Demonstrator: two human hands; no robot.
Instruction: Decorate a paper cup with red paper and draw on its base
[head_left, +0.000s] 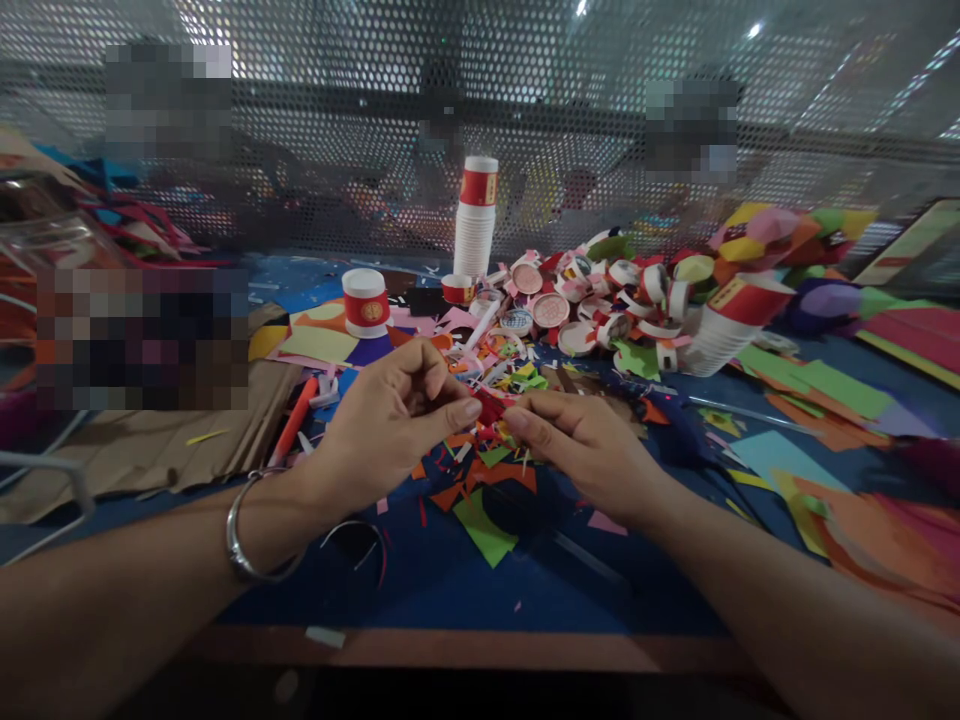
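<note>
Right here in the middle of the frame, I've got a small red piece (pixel 492 405), thin and paper-like, caught between my two sets of fingertips. My left hand (pixel 397 410) pinches its near end, thumb against a curled forefinger; my right hand (pixel 592 450) comes in from the other side, thumb and forefinger pressed close on it too. My knuckles hide its exact shape, so I can't tell how it's folded. A smooth, shiny metal bangle (pixel 238 530) circles my left wrist.

Below, on the flat blue tabletop (pixel 450 600), it's a riot of flat, sharp-cornered clippings: a green scrap (pixel 484 525) in lower centre, orange scraps (pixel 510 473) just above it. They crowd right under my fingers, leaving little bare surface there.

Beyond my hands, a jumbled heap of round cup bases (pixel 551 310) blocks the centre right, ridged rims every which way. A leaning stack of paper cups (pixel 720 330) tilts beside it; a tall cup stack (pixel 475 235) rises upright in upper centre, and a single red-and-white cup (pixel 365 305) sits upside down left of it. Creased brown cardboard (pixel 247 420) spreads over the left, coloured sheets (pixel 885 530) overlap at lower right, and a hole-punched screen (pixel 337 110) walls off the top.
</note>
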